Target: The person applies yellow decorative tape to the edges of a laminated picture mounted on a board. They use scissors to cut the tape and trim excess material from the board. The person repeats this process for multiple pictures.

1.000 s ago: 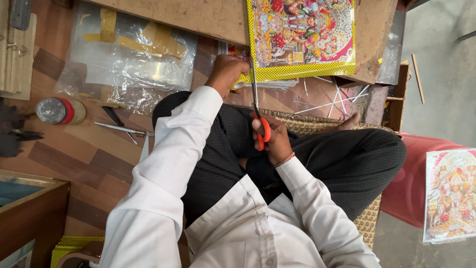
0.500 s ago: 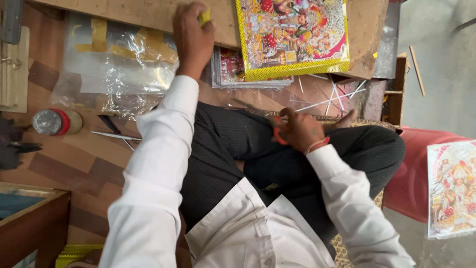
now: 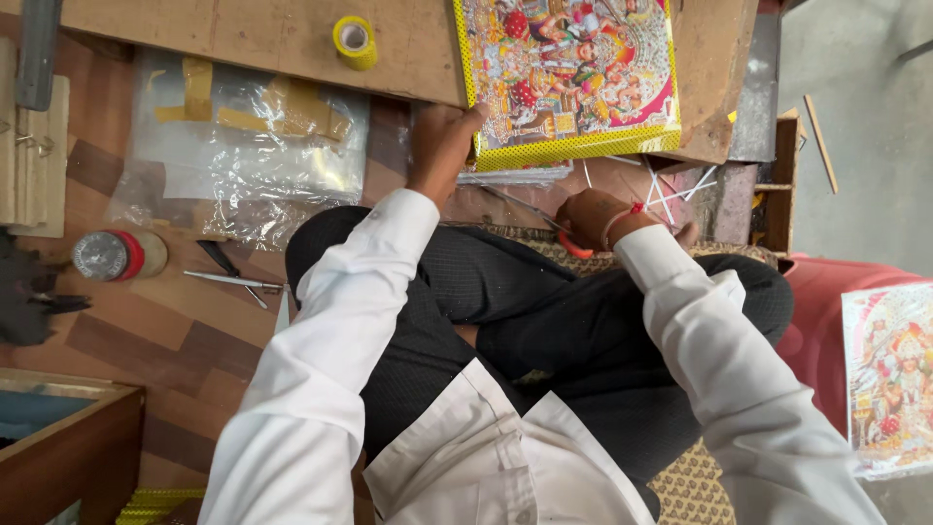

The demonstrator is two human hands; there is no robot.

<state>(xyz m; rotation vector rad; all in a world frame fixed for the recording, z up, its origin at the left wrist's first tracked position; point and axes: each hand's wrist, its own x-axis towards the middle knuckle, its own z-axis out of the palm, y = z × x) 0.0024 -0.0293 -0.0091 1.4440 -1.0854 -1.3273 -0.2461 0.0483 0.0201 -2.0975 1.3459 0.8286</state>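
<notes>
My left hand (image 3: 442, 141) rests with fingers spread at the lower left corner of a colourful printed picture (image 3: 569, 73) with a yellow border, which lies on a wooden board (image 3: 282, 39). A roll of yellow tape (image 3: 355, 41) sits on that board, a little left of the hand. My right hand (image 3: 595, 219) is closed on orange-handled scissors (image 3: 544, 226), held low near my knee with the blades pointing left, just below the picture's bottom edge. More prints are stacked under the picture (image 3: 515, 177).
Crumpled clear plastic with yellow tape strips (image 3: 243, 146) lies on the floor at left. A red-and-silver tin (image 3: 117, 255) and a metal tool (image 3: 233, 277) lie nearby. Thin white sticks (image 3: 671, 190), another print (image 3: 889, 379) at right, a wooden box (image 3: 68, 437) lower left.
My left hand left the yellow tape roll on the board and came down to the picture's corner. My right hand lowered the scissors from the picture toward my knee.
</notes>
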